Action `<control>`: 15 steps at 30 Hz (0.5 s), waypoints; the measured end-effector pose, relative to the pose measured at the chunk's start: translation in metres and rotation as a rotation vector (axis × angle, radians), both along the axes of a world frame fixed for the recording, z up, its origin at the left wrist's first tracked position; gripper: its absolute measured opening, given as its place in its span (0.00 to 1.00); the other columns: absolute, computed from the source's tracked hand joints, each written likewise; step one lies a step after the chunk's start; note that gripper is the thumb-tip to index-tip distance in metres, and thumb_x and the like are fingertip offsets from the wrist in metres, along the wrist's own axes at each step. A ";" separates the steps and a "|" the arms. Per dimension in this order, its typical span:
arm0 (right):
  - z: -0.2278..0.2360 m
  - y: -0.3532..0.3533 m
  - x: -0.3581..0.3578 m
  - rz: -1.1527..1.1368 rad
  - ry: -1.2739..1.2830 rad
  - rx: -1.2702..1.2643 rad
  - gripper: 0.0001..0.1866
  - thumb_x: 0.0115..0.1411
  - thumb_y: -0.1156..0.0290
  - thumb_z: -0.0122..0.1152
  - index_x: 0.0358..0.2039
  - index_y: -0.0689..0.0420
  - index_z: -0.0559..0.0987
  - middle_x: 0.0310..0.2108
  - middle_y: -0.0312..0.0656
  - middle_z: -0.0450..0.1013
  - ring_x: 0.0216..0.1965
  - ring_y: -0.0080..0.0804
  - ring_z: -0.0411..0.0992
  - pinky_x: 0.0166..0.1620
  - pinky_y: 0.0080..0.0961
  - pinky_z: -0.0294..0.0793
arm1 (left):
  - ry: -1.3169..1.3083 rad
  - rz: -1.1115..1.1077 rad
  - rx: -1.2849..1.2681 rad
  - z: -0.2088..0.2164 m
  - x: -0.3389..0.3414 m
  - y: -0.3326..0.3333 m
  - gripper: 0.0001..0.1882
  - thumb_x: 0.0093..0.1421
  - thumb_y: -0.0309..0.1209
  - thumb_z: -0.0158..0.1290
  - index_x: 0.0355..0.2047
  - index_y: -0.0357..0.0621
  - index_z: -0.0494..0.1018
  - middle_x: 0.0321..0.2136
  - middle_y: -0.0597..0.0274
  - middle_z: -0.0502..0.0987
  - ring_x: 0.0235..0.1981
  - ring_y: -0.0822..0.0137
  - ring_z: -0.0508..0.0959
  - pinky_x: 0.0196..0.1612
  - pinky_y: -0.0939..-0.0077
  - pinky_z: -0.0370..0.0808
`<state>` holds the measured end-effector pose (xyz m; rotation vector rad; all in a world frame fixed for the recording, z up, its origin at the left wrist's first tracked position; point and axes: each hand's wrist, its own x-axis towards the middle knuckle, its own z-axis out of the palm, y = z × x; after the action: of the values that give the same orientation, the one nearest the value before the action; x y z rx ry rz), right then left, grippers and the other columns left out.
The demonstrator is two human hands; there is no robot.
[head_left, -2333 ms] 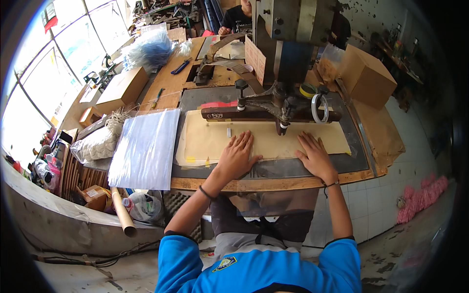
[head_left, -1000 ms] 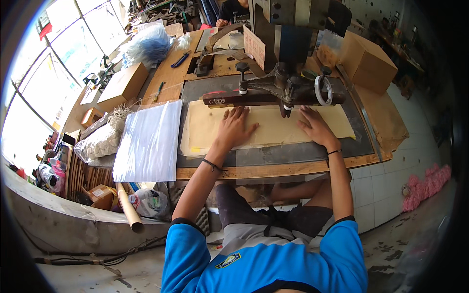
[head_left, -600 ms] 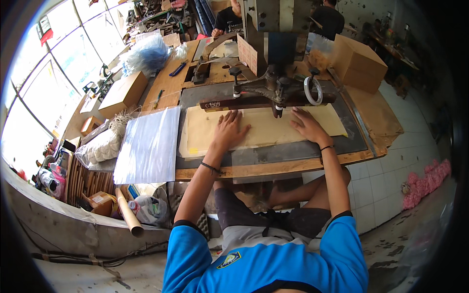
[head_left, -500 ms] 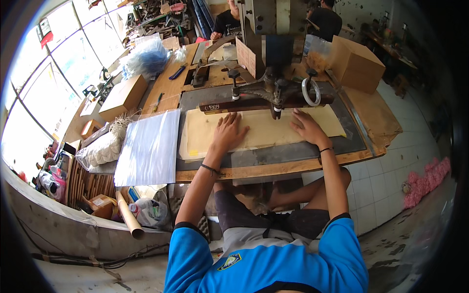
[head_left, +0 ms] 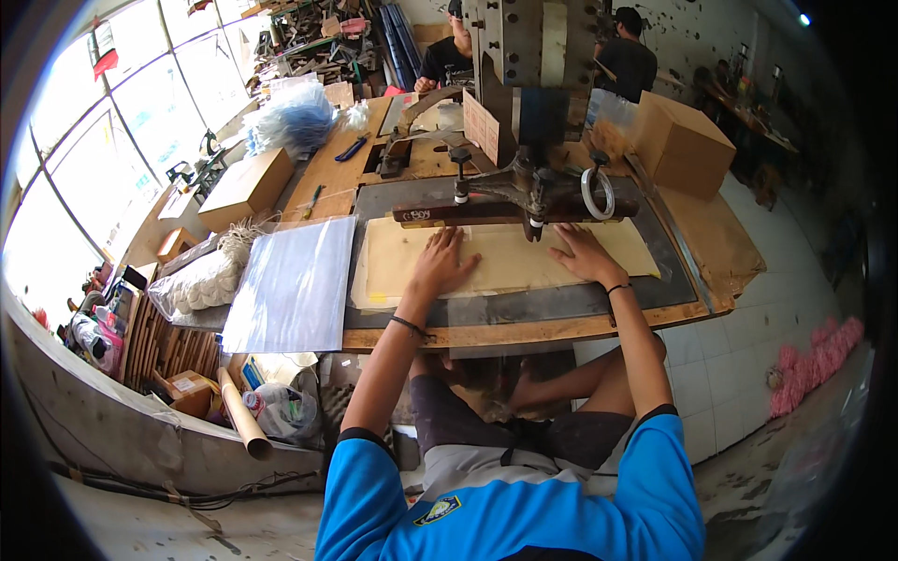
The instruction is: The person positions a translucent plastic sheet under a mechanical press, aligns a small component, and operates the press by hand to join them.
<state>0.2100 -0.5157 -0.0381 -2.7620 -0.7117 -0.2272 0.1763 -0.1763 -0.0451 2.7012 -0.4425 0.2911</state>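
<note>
My left hand point(head_left: 443, 266) lies flat on the left part of a cream-coloured sheet point(head_left: 510, 260), fingers spread and pointing at the machine. On the sheet's right part rests my right hand point(head_left: 587, 254), also flat with the fingers apart. Neither hand grips anything. Beneath the sheet is a dark grey mat point(head_left: 524, 306) on the wooden table. A dark metal bar point(head_left: 426, 213) of a press-like machine runs across just beyond my fingertips, over the sheet's far edge. Whether the bar touches the sheet cannot be made out.
Clear plastic sheets point(head_left: 290, 280) lie left of the mat, beside a bagged bundle of cord point(head_left: 206, 279). Cardboard boxes stand at left point(head_left: 246, 190) and right point(head_left: 681, 140). The machine's upright head point(head_left: 533, 47) rises in the middle. Two people point(head_left: 629, 56) are farther back.
The whole view has shifted slightly, so the table sits a little lower and to the right at its far side. Both hands stay flat on the sheet with little visible movement.
</note>
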 end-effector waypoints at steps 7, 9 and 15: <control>-0.009 -0.009 -0.001 -0.056 0.069 0.088 0.40 0.72 0.44 0.49 0.70 0.64 0.62 0.72 0.57 0.57 0.73 0.52 0.54 0.74 0.41 0.51 | -0.034 0.025 -0.007 -0.006 0.003 0.001 0.37 0.70 0.51 0.45 0.68 0.31 0.62 0.68 0.36 0.62 0.72 0.45 0.58 0.75 0.58 0.53; -0.014 -0.015 -0.001 -0.095 0.042 0.057 0.40 0.72 0.44 0.48 0.70 0.64 0.61 0.73 0.56 0.56 0.74 0.51 0.53 0.74 0.41 0.51 | -0.044 0.030 -0.027 -0.008 0.004 -0.002 0.35 0.70 0.48 0.45 0.67 0.30 0.63 0.68 0.35 0.63 0.72 0.44 0.59 0.74 0.57 0.54; -0.012 -0.009 -0.009 -0.066 -0.021 0.035 0.40 0.71 0.44 0.50 0.69 0.67 0.63 0.71 0.58 0.59 0.73 0.52 0.54 0.74 0.41 0.52 | -0.091 0.042 -0.030 -0.018 0.003 0.003 0.33 0.71 0.45 0.46 0.65 0.28 0.64 0.66 0.34 0.65 0.70 0.43 0.61 0.73 0.57 0.56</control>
<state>0.2015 -0.5244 -0.0500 -2.7566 -0.6162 -0.2806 0.1798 -0.1734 -0.0628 2.6782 -0.4045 0.4302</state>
